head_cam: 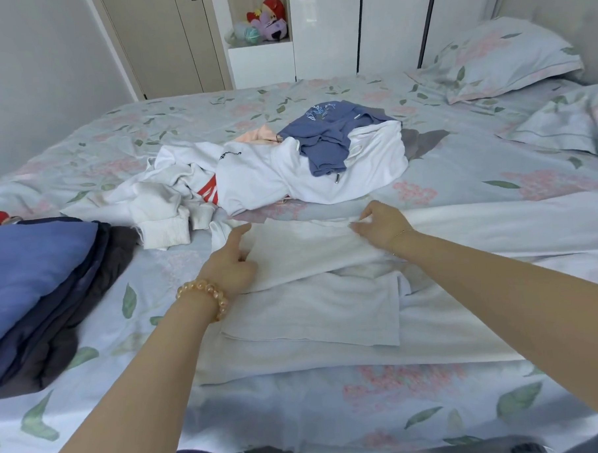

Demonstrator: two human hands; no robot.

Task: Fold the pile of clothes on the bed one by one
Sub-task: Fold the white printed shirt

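Observation:
A white garment [314,294] lies spread on the bed in front of me, partly folded, with a sleeve laid across its middle. My left hand [231,260] rests on its left edge, index finger stretched out over the cloth. My right hand [381,224] pinches the upper edge of the garment near its collar. Behind it sits the unfolded pile [271,169]: white tops, a blue hoodie [331,136], a pink piece and a grey one.
A stack of folded blue and dark clothes [43,289] sits at the left. Two floral pillows [502,56] lie at the back right. The floral bedsheet [333,406] covers the bed; wardrobe doors and a shelf with soft toys [269,20] stand behind.

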